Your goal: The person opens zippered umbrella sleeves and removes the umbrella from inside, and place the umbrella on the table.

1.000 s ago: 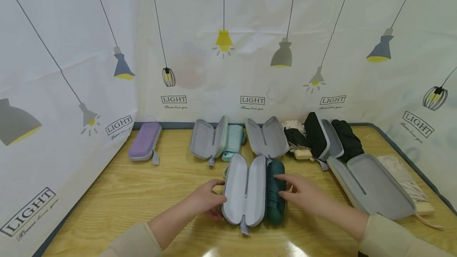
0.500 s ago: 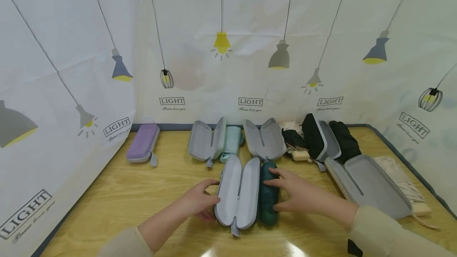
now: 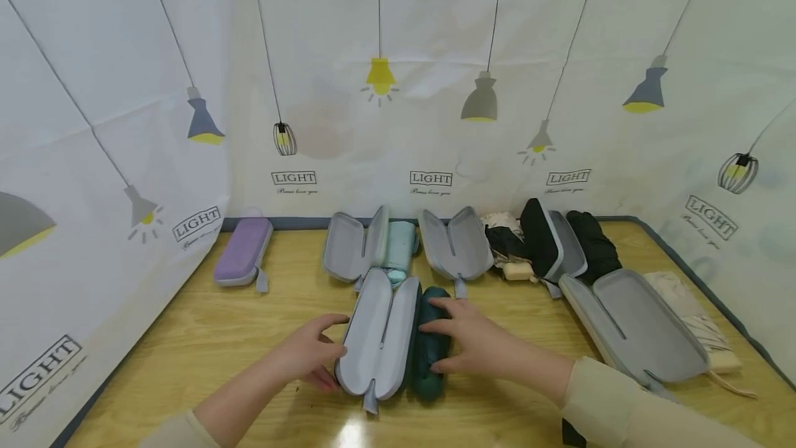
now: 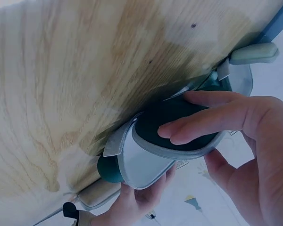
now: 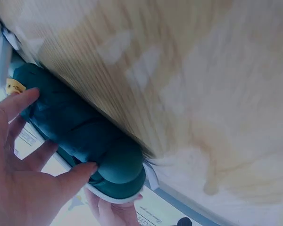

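An open hard case (image 3: 379, 337), pale grey inside and dark green outside, lies on the table in front of me. Along its right side lies a dark green folded umbrella (image 3: 433, 344), with its rounded end (image 5: 120, 162) toward me. My left hand (image 3: 314, 351) touches the left side of the case. In the left wrist view its fingers (image 4: 212, 120) lie along the green shell, with the thumb near the rim. My right hand (image 3: 475, 337) rests spread fingertips on the umbrella's outer side. A small yellow piece (image 5: 15, 86) shows by the umbrella's far end.
Behind are a closed purple case (image 3: 244, 251), two open grey cases (image 3: 344, 247) (image 3: 456, 247), a light-blue rolled umbrella (image 3: 400, 244), a black case (image 3: 539, 237) and a black rolled umbrella (image 3: 593, 244). A large open case (image 3: 659, 323) and a beige bundle (image 3: 687, 310) lie right.
Both hands, the open case and the green umbrella beside it have shifted left across the table. The case now stands closer to the light-blue umbrella's front. The view has turned slightly.
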The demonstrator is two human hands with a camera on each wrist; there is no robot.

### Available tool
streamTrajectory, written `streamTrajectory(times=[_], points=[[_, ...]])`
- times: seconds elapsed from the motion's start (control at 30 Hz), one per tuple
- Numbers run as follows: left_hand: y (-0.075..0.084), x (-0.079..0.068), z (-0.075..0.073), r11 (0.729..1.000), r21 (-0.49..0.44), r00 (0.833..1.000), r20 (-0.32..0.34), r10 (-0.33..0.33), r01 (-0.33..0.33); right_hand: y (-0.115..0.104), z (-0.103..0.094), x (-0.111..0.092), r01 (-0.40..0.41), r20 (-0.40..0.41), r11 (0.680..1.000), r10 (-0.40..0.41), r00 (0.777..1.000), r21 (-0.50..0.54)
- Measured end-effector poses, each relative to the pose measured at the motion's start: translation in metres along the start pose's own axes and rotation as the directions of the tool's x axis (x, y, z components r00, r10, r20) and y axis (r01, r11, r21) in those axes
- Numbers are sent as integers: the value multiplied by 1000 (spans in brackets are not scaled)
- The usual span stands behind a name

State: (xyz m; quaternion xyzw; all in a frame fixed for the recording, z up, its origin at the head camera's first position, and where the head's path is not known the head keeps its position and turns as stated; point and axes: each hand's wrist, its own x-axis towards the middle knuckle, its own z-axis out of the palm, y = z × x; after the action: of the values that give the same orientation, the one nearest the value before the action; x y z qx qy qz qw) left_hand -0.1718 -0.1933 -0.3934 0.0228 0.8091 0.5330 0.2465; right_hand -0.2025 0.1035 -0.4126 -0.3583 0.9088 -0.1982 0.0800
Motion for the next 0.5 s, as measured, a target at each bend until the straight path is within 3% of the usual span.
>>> streamTrajectory(times=[0.2, 0.5], points=[[-6, -8, -17, 1000, -1, 1000, 25, -15, 15, -14, 6, 12, 34, -15, 999, -34, 999, -20], [-14, -20, -48, 999, -12, 996, 81, -32, 33, -30, 11, 24, 41, 41, 999, -42, 998, 7]])
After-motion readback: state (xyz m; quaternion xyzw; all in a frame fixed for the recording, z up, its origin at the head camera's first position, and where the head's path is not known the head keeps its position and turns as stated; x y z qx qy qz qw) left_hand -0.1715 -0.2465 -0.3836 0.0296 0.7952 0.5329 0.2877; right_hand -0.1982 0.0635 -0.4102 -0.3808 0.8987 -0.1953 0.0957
